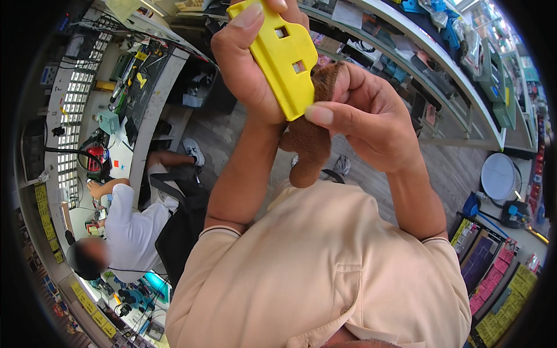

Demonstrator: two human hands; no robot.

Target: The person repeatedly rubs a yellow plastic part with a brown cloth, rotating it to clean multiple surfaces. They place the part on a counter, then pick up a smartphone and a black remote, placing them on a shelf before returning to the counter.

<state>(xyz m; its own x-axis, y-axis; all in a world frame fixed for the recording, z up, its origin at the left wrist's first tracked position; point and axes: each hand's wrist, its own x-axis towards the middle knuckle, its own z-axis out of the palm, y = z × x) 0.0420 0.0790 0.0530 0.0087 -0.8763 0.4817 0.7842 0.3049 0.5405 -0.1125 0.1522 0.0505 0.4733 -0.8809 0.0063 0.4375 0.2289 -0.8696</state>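
Head view: yellow plastic tool (284, 55) and brown cloth (310, 136) gripped, 12 o'clock.
Left hand (246, 58) pinched the tool upright; right hand (371, 119) clamped the cloth against its lower edge, likely wiping.

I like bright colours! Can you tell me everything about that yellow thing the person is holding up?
The yellow plastic piece is flat and looks hard, with a stepped edge and two small square holes. It is held up, tilted. The left hand grips it from the side, the right hand presses its thumb at the lower corner, and a brown cloth is behind it.
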